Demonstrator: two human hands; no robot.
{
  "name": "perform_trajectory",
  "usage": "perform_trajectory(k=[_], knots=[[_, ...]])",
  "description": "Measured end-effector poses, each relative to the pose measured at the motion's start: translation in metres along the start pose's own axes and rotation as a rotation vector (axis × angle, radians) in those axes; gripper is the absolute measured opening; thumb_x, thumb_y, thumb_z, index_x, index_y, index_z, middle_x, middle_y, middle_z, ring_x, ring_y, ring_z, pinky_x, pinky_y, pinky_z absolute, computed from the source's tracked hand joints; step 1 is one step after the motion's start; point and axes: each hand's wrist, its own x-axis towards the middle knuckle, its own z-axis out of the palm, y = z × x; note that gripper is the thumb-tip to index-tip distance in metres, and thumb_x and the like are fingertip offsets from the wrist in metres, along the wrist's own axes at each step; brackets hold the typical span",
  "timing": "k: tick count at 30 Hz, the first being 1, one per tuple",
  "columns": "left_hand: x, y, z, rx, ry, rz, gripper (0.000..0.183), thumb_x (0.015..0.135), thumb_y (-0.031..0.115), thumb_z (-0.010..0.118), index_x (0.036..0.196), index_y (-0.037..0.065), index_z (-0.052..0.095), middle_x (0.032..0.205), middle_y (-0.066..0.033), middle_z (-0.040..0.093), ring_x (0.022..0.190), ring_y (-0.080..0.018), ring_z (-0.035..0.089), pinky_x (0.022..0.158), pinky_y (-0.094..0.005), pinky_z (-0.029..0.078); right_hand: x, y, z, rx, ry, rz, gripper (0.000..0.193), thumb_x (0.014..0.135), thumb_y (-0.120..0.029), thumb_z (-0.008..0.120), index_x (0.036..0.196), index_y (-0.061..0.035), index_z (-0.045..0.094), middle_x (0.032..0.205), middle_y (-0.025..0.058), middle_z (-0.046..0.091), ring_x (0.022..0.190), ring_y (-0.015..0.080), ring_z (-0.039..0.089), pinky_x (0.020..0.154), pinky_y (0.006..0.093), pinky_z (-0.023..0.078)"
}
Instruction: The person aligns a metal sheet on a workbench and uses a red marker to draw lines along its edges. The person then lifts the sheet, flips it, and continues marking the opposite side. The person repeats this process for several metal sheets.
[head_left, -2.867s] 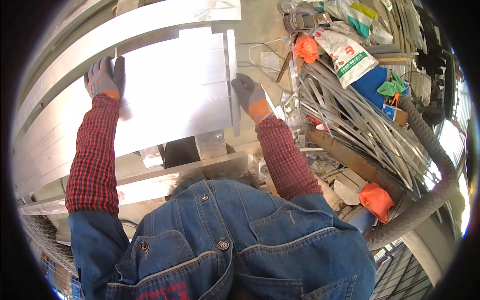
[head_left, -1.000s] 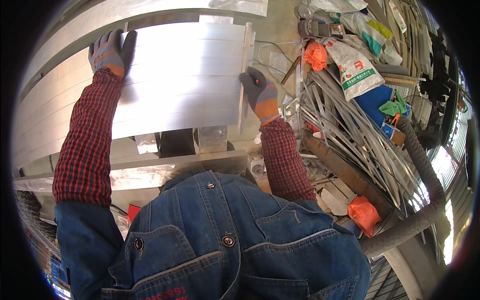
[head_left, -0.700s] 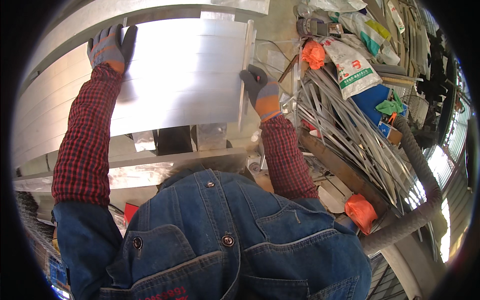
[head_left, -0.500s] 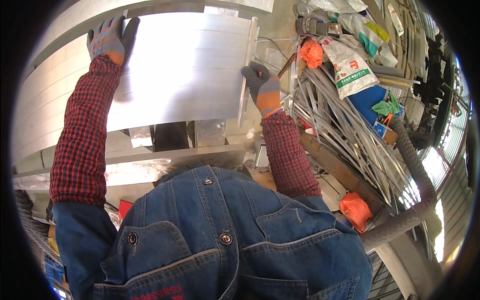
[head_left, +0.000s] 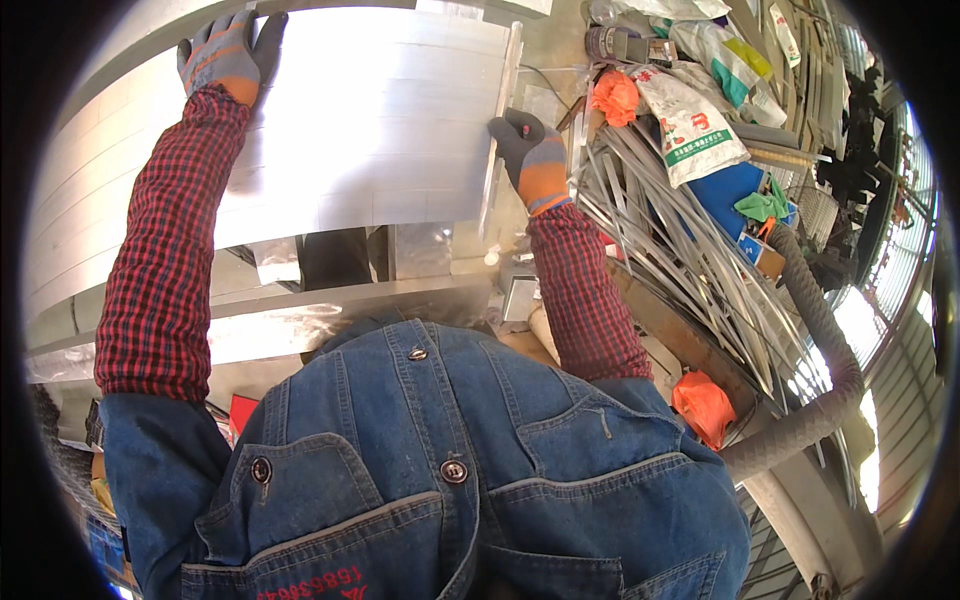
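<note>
A metal workshop: heaped scrap metal strips (head_left: 690, 270), stacked aluminium profiles (head_left: 370, 130) and a ribbed extraction hose (head_left: 820, 340).
</note>
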Motion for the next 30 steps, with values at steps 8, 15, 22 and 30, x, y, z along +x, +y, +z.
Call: perform_trajectory(k=[8, 15, 22, 30], knots=[[0.003, -0.004, 0.016, -0.027, -0.011, 0.02, 0.069, 0.11, 0.074, 0.044, 0.158, 0.027, 0.062, 0.164, -0.0061, 0.061, 0.156, -0.0325, 0.051, 0.135, -0.0596, 0.029, 0.01, 0.018, 0.003, -0.025, -0.018, -0.033, 0.054, 0.097, -0.037, 0.083, 0.134, 0.0029, 0.077, 0.099, 0.0095, 0.081, 0.078, 0.0161, 0.069, 0.075, 0.0339, 0.058], [-0.03, -0.017, 0.017, -0.153, 0.242, 0.178, 0.078, 0.103, 0.072, 0.063, 0.165, 0.024, 0.055, 0.169, -0.0078, 0.055, 0.159, -0.0335, 0.047, 0.133, -0.0614, 0.032, 0.01, 0.022, 0.006, -0.115, 0.039, -0.086, 0.054, 0.098, -0.04, 0.081, 0.132, 0.0025, 0.078, 0.095, 0.0125, 0.081, 0.078, 0.0187, 0.072, 0.075, 0.036, 0.058], [-0.17, 0.009, -0.036, -0.319, -0.013, 0.25, 0.08, 0.1, 0.058, 0.075, 0.164, 0.017, 0.054, 0.173, -0.0089, 0.048, 0.163, -0.0334, 0.041, 0.134, -0.062, 0.032, 0.013, 0.02, 0.001, -0.042, -0.042, -0.068, 0.052, 0.095, -0.043, 0.082, 0.124, -0.0004, 0.082, 0.1, 0.0149, 0.082, 0.086, 0.0243, 0.075, 0.082, 0.0388, 0.059], [-0.2, 0.031, -0.049, -0.269, -0.194, 0.22, 0.083, 0.105, 0.061, 0.063, 0.172, 0.015, 0.044, 0.181, -0.0113, 0.037, 0.169, -0.0352, 0.029, 0.138, -0.0586, 0.022, 0.008, 0.008, -0.006, 0.193, -0.123, -0.002, 0.055, 0.094, -0.044, 0.082, 0.123, 0.0023, 0.081, 0.099, 0.0127, 0.082, 0.087, 0.0208, 0.074, 0.083, 0.0364, 0.058]])
